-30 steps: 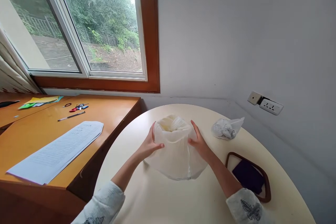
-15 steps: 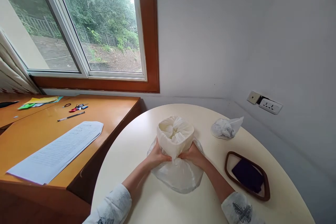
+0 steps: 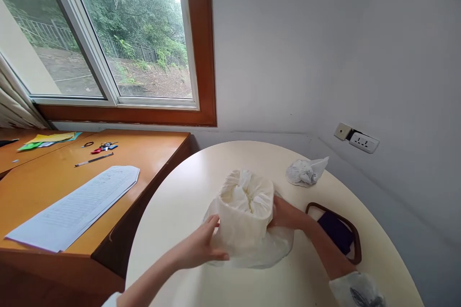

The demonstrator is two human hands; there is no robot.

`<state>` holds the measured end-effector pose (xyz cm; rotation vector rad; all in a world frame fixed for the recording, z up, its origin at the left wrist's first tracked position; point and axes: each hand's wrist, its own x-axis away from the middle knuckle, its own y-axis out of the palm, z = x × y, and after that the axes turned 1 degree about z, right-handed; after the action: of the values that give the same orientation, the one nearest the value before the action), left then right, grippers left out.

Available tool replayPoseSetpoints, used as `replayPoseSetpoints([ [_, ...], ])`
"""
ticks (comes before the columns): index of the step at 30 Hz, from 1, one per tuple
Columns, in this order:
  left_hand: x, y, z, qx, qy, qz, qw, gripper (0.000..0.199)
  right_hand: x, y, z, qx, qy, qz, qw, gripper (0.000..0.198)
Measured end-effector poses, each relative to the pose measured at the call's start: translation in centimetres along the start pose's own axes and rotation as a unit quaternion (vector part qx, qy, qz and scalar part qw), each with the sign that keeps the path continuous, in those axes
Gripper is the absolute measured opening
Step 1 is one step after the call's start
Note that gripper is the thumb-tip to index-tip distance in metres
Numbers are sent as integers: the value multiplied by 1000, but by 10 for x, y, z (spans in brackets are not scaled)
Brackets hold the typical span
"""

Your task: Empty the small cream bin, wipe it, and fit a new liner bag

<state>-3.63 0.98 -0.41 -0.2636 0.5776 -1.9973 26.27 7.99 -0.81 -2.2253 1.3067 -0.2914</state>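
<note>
A white plastic bag [image 3: 245, 230] stands on the round table, its upper part drawn over a tub-like shape and its loose skirt spread around the base. Crumpled plastic bunches inside its round mouth. My left hand [image 3: 201, 244] is at the bag's left front, thumb and fingers spread, close to or lightly touching the plastic. On the right side, my right hand [image 3: 286, 213] grips the bag, with its fingertips hidden by the plastic. Whether a separate container is under the plastic, I cannot tell.
On the cream round table [image 3: 173, 192] lie a crumpled clear bag [image 3: 304, 172] and a brown-rimmed tray [image 3: 357, 247] with a dark purple cloth [image 3: 335, 232]. A wooden desk [image 3: 158, 146] at left bears paper sheets [image 3: 79, 206], a pen [image 3: 94, 159] and keys [image 3: 104, 147].
Both hands have come away from the gathered front of the bag to its sides. The left hand's fingers have spread; the bag's upper part has shifted right and nearer, showing more side wall.
</note>
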Motion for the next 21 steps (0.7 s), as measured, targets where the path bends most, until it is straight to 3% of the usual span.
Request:
replayPoseSetpoints([
  [2, 6, -22, 14, -35, -44, -31, 998, 50, 5, -20, -1, 30, 3, 32, 999, 66],
  [4, 4, -40, 30, -88, -52, 32, 994, 35, 9, -36, -9, 51, 0, 100, 994, 43],
  [6, -3, -51, 47, -148, 11, 88, 985, 30, 12, -44, -28, 73, -15, 201, 977, 27],
  [8, -12, -54, 62, -211, 96, 83, 969, 32, 16, -42, -54, 97, -58, 259, 959, 23],
  [10, -21, -52, 72, -269, 169, 55, 947, 36, 19, -34, -81, 126, -119, 221, 960, 27],
  [13, -30, -46, 81, -316, 227, 19, 921, 44, 21, -19, -105, 177, -180, 99, 963, 35],
  [18, -34, -37, 82, -342, 256, 15, 904, 53, 22, -13, -111, 214, -148, -21, 965, 40],
  [21, -35, -34, 82, -359, 273, 23, 892, 43, 24, -17, -117, 208, -129, -65, 967, 41],
])
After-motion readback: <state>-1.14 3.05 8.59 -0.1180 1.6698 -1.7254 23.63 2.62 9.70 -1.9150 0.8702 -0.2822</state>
